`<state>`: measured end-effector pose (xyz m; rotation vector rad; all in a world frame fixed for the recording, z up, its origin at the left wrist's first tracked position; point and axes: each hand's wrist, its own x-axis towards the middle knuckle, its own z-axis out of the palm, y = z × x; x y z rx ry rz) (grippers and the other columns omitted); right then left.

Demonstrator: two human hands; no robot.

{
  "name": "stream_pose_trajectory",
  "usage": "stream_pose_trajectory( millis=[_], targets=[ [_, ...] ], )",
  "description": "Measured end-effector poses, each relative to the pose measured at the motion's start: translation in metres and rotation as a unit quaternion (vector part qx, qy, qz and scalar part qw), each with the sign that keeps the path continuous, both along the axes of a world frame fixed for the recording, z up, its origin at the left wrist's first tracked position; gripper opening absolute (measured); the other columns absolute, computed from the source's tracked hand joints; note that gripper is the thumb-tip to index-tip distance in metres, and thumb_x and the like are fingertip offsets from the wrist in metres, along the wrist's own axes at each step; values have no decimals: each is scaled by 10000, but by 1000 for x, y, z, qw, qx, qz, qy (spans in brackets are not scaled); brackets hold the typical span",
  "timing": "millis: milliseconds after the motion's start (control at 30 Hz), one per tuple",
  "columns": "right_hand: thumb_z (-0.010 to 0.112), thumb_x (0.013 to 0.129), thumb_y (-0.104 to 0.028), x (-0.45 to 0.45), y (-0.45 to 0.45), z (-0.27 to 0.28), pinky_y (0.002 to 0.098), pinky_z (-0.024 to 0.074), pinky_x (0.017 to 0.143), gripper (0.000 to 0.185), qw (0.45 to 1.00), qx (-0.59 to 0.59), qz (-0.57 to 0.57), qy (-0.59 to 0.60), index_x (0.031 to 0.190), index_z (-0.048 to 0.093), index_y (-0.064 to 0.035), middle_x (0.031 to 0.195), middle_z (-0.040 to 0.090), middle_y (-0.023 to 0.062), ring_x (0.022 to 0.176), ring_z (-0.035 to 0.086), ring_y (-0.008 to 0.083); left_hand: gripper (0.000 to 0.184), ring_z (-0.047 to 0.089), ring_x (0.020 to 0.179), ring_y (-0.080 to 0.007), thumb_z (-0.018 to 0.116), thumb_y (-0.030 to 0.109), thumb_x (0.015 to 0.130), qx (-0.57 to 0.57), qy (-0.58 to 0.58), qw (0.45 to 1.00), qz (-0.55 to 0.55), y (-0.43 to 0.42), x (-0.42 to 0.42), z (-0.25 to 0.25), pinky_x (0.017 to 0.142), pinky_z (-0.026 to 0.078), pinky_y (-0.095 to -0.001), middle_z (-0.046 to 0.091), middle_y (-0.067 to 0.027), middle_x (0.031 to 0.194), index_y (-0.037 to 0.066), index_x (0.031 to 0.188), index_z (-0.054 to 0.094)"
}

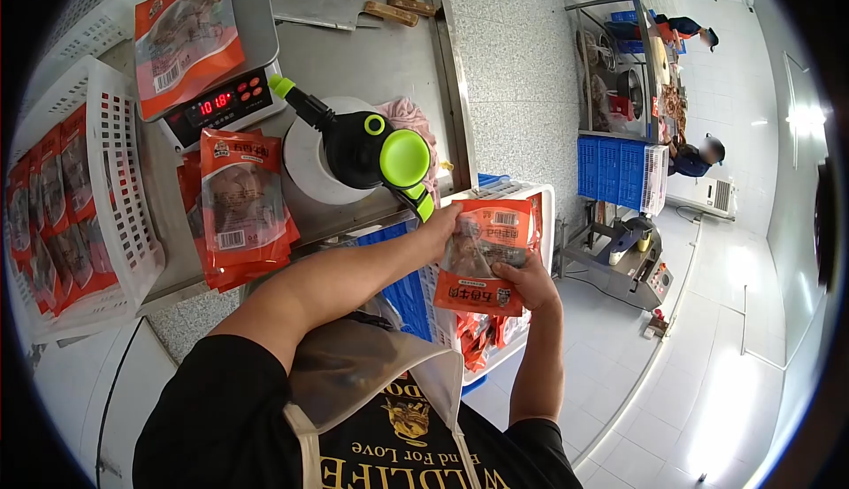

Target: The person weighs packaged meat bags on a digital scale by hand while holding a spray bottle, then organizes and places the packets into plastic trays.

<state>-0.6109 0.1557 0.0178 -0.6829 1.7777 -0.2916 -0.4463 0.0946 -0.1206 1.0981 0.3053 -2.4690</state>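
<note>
Between left hand (442, 226) and right hand (531, 282) — a red pouch (483, 255) reads 牛肉

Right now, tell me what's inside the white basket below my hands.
Red pouches show at the near end of the white basket. The held pouch and right hand cover much of the rest; what lies there cannot be seen.

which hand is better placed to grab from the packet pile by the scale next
Left hand, probably: it is nearer the pile, on that side of the held packet, which the right hand also grips.
</note>
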Motion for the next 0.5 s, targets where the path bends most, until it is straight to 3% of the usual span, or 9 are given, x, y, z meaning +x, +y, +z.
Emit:
stream_pose_trajectory(
  millis=[33,100,200,233,300,333,400,433,500],
  targets=[
    [709,882,11,3,3,2,326,595,800,354,1000,-2,1,1,1221,616,50,1098,711,124,910,694,178,302,688,756,-189,584,325,1001,-2,1,1000,1,0,1,1,642,585,-371,711,-72,908,46,1059,685],
    [712,880,3,11,10,8,320,588,789,336,1000,-1,-18,-3,1202,631,58,1075,720,109,890,695,168,332,693,851,-210,477,340,1051,-15,-25,999,-21,2,3,2,764,565,-405,718,-122,1027,74,1166,639],
    [740,868,-68,12,25,12,304,574,729,289,1000,3,-27,3,1121,693,63,1009,738,101,813,690,150,291,690,903,-213,504,315,1045,-64,35,997,0,15,-10,-30,861,538,-409,716,-126,1049,89,1156,649],
    [735,866,-68,21,27,18,301,571,723,281,1000,-9,-14,19,1109,695,68,989,741,97,802,687,145,254,693,891,-222,552,270,1006,-86,35,995,22,24,-22,-49,808,556,-434,714,-123,1033,75,1134,654],
    [732,862,-70,21,35,22,294,565,717,276,999,-7,22,41,1093,697,76,956,745,95,784,685,136,257,694,878,-239,577,244,960,-8,40,999,14,18,1,-21,747,561,-470,707,-121,981,42,1098,654],
    [726,859,-73,24,39,25,291,560,715,263,998,-22,33,56,1069,702,83,930,748,97,766,683,132,284,693,850,-259,584,238,925,-69,-36,997,0,19,11,-11,700,558,-497,690,-125,965,33,1114,632],
    [729,850,-83,35,46,36,300,558,716,264,992,-36,77,94,1055,709,83,919,750,102,760,685,140,317,676,884,-256,593,290,953,-11,-19,999,35,28,9,-16,716,552,-474,670,-142,1020,39,1146,611],
    [749,830,-105,46,45,48,316,556,711,295,979,-25,122,159,1062,714,74,908,753,97,761,687,150,406,655,952,-248,589,388,983,-32,-26,999,12,29,25,-6,743,545,-444,652,-143,1099,45,1200,592],
    [769,805,-127,60,50,58,320,554,713,303,983,-68,138,104,1048,728,48,883,756,90,763,687,142,494,633,995,-239,578,484,991,-88,-16,996,-28,35,70,14,779,534,-414,645,-130,1133,43,1214,601]
  ],
)
